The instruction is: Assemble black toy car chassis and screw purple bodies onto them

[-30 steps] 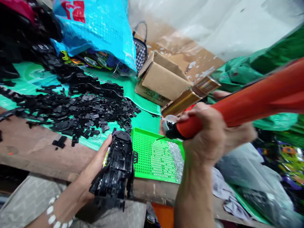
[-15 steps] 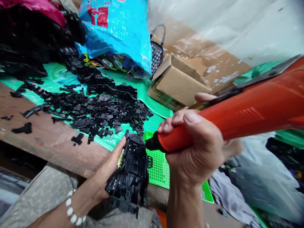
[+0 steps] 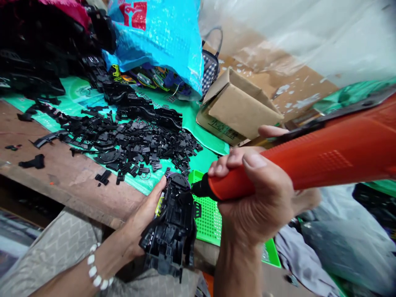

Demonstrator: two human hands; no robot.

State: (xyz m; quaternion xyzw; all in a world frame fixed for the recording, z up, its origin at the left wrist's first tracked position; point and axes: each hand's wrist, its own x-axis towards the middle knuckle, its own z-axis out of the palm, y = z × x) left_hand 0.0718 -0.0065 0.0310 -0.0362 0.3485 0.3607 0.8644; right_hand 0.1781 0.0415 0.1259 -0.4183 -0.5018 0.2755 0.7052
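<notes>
My left hand (image 3: 142, 220) grips a black plastic toy-car chassis (image 3: 173, 225) from its left side, holding it over the near edge of the wooden bench (image 3: 62, 181). My right hand (image 3: 258, 198) is wrapped round the front of an orange electric screwdriver (image 3: 315, 159). Its black tip touches the top right of the chassis. Behind the chassis lies a green perforated screw tray (image 3: 208, 216), partly hidden by my right hand.
A heap of small black plastic parts (image 3: 130, 142) covers a green sheet (image 3: 77, 97) on the bench. Behind it stand a blue woven bag (image 3: 161, 37) and a brown cardboard box (image 3: 238, 109). Larger black parts (image 3: 37, 53) pile up at far left. Plastic bags (image 3: 334, 243) lie at right.
My right hand has brought the screwdriver from above the green tray leftwards and down onto the chassis. The chassis stays in my left hand, barely shifted.
</notes>
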